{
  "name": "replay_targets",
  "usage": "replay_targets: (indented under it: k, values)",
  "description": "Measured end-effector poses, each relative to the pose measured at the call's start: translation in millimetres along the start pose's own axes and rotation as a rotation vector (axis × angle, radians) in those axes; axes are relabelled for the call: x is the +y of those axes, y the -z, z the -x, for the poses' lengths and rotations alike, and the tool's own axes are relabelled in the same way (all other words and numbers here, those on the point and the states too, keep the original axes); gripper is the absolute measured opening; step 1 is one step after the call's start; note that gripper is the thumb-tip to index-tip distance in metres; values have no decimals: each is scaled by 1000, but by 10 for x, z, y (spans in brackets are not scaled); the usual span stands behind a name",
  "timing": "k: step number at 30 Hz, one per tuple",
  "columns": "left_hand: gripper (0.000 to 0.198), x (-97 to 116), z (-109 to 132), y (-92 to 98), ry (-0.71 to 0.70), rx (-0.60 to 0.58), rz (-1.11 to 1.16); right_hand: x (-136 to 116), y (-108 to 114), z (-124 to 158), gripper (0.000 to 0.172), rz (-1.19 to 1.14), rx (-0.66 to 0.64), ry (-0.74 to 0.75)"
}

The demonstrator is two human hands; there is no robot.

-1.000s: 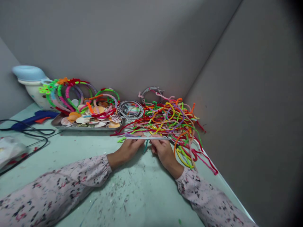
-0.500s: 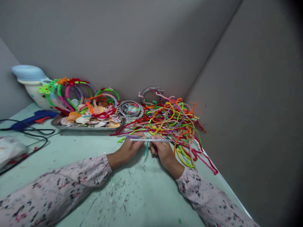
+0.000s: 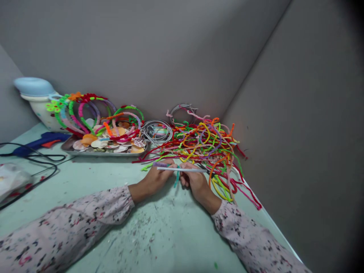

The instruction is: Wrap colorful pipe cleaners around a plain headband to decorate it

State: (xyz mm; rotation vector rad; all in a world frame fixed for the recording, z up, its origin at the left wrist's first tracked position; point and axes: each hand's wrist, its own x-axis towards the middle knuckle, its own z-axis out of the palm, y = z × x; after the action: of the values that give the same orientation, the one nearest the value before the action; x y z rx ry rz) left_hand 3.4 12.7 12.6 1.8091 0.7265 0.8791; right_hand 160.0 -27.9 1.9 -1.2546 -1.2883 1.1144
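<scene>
Both hands meet over the table in front of the colourful pile. My left hand (image 3: 157,179) is closed, its thumb and fingers pinching a thin pale rod (image 3: 187,170) that lies level across both hands. A fuzzy purple pipe cleaner (image 3: 159,164) shows along the rod's left end. Between the hands, a teal pipe cleaner (image 3: 176,178) crosses the rod and its loose end hangs down. My right hand (image 3: 196,182) is closed too, fingers curled in beside the teal strand and thumb along the rod. Its fingertips are partly hidden, so its exact grip on the strand is unclear.
Behind lies a tangled heap of pipe cleaners (image 3: 204,140), with grey wire coils (image 3: 157,132) beside it. A metal tray (image 3: 108,153) holds shells and fuzzy-wrapped rings (image 3: 81,113). Further left are a blue glue gun (image 3: 36,143), a black cord (image 3: 54,167), a plastic bag (image 3: 13,182) and a blue-lidded container (image 3: 36,89).
The pale rod and the teal strand's hanging end have shifted slightly to the right. Both hands keep nearly the same place and grip.
</scene>
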Motion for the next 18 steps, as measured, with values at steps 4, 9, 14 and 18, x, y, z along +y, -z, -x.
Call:
replay_targets:
  k: [4, 9, 14, 18]
  values:
    - [31, -5, -4, 9, -55, -2, -56, -18, 5, 10, 28, 61, 10, 28]
    - [32, 9, 1, 6, -48, -13, -53, 30, 6, -1, 27, 42, 0, 36]
    - [28, 2, 2, 5, -33, -7, -83, 53, 1, -11, 27, 2, -2, 37]
    - [27, -6, -6, -3, -22, 11, -88, 57, 1, -13, 26, 1, -14, 26]
